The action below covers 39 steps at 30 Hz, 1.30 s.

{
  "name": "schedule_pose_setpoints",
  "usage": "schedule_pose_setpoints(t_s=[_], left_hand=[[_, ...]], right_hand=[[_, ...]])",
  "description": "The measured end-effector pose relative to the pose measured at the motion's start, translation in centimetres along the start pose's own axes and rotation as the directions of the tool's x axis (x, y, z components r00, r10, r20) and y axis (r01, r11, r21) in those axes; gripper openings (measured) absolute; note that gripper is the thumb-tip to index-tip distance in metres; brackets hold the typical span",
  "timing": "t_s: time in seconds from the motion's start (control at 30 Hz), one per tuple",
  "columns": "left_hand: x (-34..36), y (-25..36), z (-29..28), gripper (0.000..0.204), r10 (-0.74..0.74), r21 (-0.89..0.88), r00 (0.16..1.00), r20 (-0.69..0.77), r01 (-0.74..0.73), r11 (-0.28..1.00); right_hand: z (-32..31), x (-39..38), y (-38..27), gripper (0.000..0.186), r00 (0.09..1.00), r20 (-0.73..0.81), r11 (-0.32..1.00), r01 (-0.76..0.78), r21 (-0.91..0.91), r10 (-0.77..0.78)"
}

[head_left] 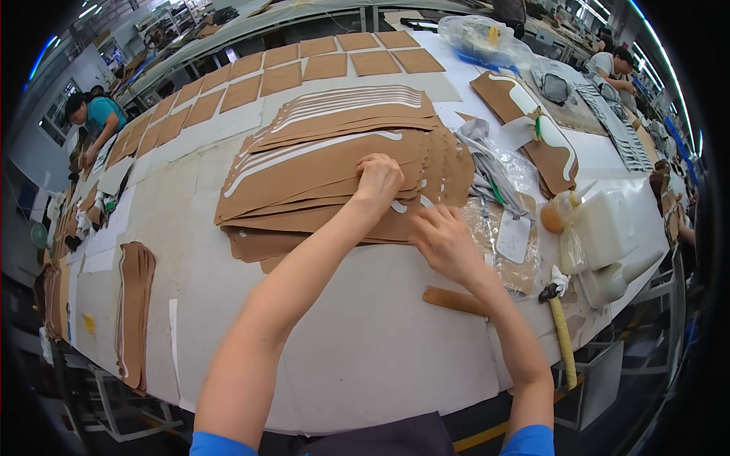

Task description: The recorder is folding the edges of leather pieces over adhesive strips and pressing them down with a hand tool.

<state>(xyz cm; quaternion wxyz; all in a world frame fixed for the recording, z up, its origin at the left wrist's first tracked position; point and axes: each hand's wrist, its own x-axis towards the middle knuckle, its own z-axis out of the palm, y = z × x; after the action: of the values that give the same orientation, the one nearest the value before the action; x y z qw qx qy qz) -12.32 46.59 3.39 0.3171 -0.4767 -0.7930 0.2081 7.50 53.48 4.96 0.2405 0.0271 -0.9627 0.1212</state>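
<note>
A fanned pile of brown leather-like panels (304, 169) with white curved strips along them lies mid-table. My left hand (379, 180) is over the pile's right part, fingers curled down against the top panels; whatever they pinch is hidden. Close by, at the pile's right front corner, my right hand (449, 242) has its fingers bent together. A short white strip (426, 201) shows just beyond its fingertips; I cannot tell whether it is held. More overlapping panels (346, 106) with white strips spread behind.
Rows of brown rectangles (304, 67) line the far side. At right are plastic-bagged pieces (494, 220), a white jug (606, 228), a yellow-handled tool (563, 334) and a brown strip (454, 299). Stacked narrow panels (135, 315) lie left. A person (106, 121) works far left.
</note>
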Motion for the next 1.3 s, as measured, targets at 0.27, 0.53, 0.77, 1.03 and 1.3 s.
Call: schedule_pose_setpoints(t_s=[0.27,0.53,0.77,1.03,1.3], left_hand=[[1.1,-1.8,0.2,0.024,0.090,-0.285,0.978,0.189,-0.033,0.958],[0.9,-2.8,-0.1,0.027,0.002,-0.301,0.991,0.136,0.039,0.953],[-0.5,-1.4,-0.6,0.030,0.008,-0.114,0.989,0.146,0.009,0.993],[1.4,-3.5,1.0,0.018,0.157,-0.371,0.961,0.228,-0.063,0.926],[0.4,-3.3,1.6,0.015,0.007,-0.167,0.994,0.113,0.012,0.986]], right_hand=[[6.0,5.6,4.2,0.027,0.984,-0.118,0.988,-0.122,0.097,0.133],[7.2,5.6,3.5,0.031,0.976,-0.164,0.989,-0.131,0.069,0.141],[8.3,5.8,3.0,0.030,0.934,-0.234,0.962,-0.259,0.084,0.272],[8.6,5.9,2.7,0.035,0.930,-0.261,0.965,-0.257,0.046,0.259],[8.8,6.4,2.1,0.043,0.910,-0.211,0.923,-0.308,0.232,0.357]])
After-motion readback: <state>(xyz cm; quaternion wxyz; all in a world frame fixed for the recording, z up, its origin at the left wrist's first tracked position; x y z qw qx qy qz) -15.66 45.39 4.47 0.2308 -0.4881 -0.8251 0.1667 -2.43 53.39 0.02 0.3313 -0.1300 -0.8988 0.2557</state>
